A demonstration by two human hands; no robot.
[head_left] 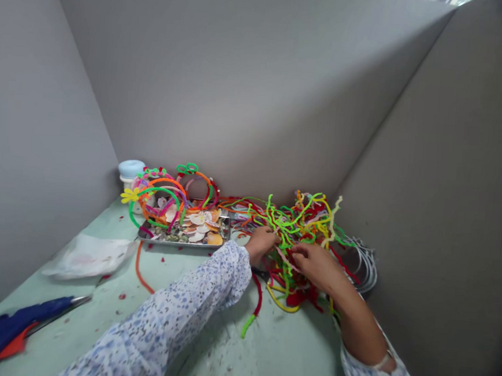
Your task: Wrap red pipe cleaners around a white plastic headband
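Note:
A tangled heap of fuzzy pipe cleaners (294,223) in green, red, yellow and pink lies at the back right of the table. Into its left side reaches my left hand (261,244), fingers closed on pipe cleaner strands. My right hand (317,265) is at the front of the heap, its fingers curled on the strands; the fingertips are partly hidden. A pale pink pipe cleaner (286,259) runs between the two hands. In front of the heap a red and green pipe cleaner (257,298) trails onto the table.
A metal tray (181,244) holds shells and small stones, with pipe cleaner hoops (159,189) over it. Left of it are a blue-lidded jar (131,169) and a white plastic packet (91,256). A blue glue gun (23,321) lies front left. Grey wire coils (366,264) sit far right. Grey partitions (241,94) enclose the table.

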